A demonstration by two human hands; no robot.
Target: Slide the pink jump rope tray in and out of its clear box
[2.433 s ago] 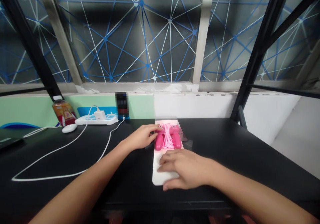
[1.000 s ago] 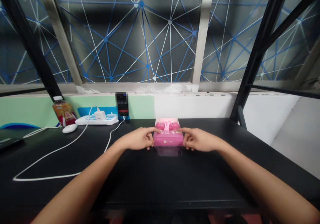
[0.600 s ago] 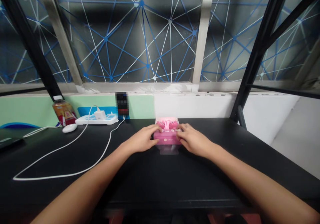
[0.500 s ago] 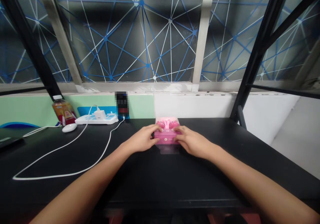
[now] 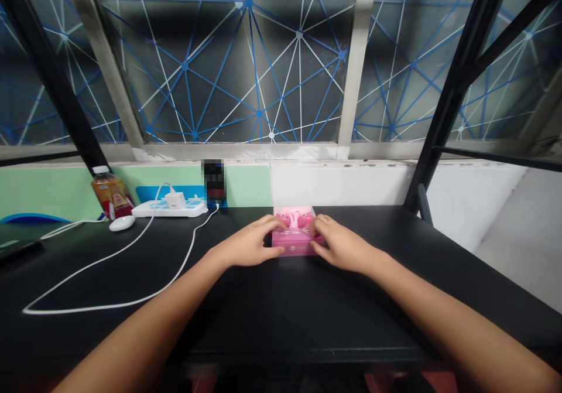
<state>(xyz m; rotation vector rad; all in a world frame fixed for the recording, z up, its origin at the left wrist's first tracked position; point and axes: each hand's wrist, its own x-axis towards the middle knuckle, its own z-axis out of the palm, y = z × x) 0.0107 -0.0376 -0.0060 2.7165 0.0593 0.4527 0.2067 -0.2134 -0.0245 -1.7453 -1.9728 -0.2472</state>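
Note:
A small pink box (image 5: 295, 242) with a clear lid sits on the black desk (image 5: 272, 317), a pink skipping rope with two pink handles inside it. My left hand (image 5: 248, 244) grips the box's left side, fingers curled over its top edge and thumb at the front. On the other side my right hand (image 5: 341, 245) holds it the same way. Both hands press the box between them.
A white power strip (image 5: 169, 208) with a charger and a long white cable (image 5: 105, 299) lies at the back left, beside a white mouse (image 5: 122, 223) and an orange drink bottle (image 5: 109, 192). A black post (image 5: 443, 106) rises at the right. The desk ends at right.
The white backing card and opened packaging are gone: the rope now sits in the closed pink box. My hands moved from the card to the box's sides and closed in on it.

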